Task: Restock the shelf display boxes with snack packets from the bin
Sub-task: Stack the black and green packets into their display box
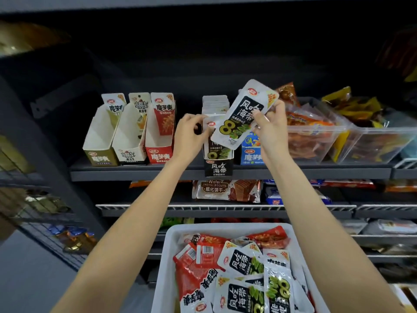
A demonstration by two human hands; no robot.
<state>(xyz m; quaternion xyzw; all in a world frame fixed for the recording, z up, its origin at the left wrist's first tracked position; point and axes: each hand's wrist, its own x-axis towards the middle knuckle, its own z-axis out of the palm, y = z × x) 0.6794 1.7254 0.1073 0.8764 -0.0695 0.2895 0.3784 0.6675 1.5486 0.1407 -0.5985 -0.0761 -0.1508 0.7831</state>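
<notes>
My right hand (269, 129) grips a white-and-black seaweed snack packet (242, 114), held tilted in front of the black display box (218, 167) on the shelf. That box holds several matching packets (215, 105) standing upright. My left hand (188, 132) has its fingers curled at the box's left side, touching the front packet. Below, the white bin (168, 256) holds several red packets (194, 267) and seaweed packets (242, 260).
Three display boxes, gold (99, 143), white (130, 141) and red (160, 136), stand to the left on the shelf (126, 171). A blue box (251, 152) and clear tubs (316, 136) of snacks sit to the right. Wafer packs (225, 188) lie on the shelf below.
</notes>
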